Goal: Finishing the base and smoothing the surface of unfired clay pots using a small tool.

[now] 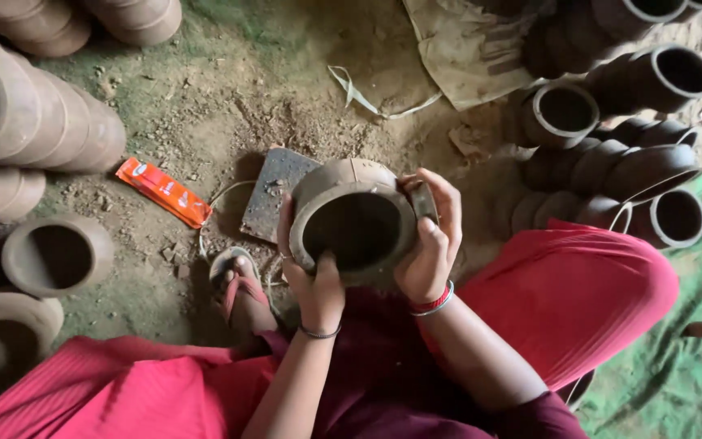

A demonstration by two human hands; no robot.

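Observation:
A round brown clay pot (351, 219) is held between both hands, its open mouth facing me. My left hand (310, 280) grips the pot's lower left rim, thumb on the rim edge. My right hand (432, 244) wraps the right side of the pot and also pinches a small flat grey scraper-like piece (424, 201) against the pot's wall. Red bangles sit on my right wrist and a thin dark band on the left. My knees in pink-red cloth frame the scene.
Stacks of clay pots (34, 122) line the left, and more pots (611, 154) lie piled at the right. A flat grey slab (274, 191) and an orange wrapper (164, 191) lie on the dirt floor. My sandalled foot (237, 284) rests below the slab. A green sheet (692, 366) covers the lower right.

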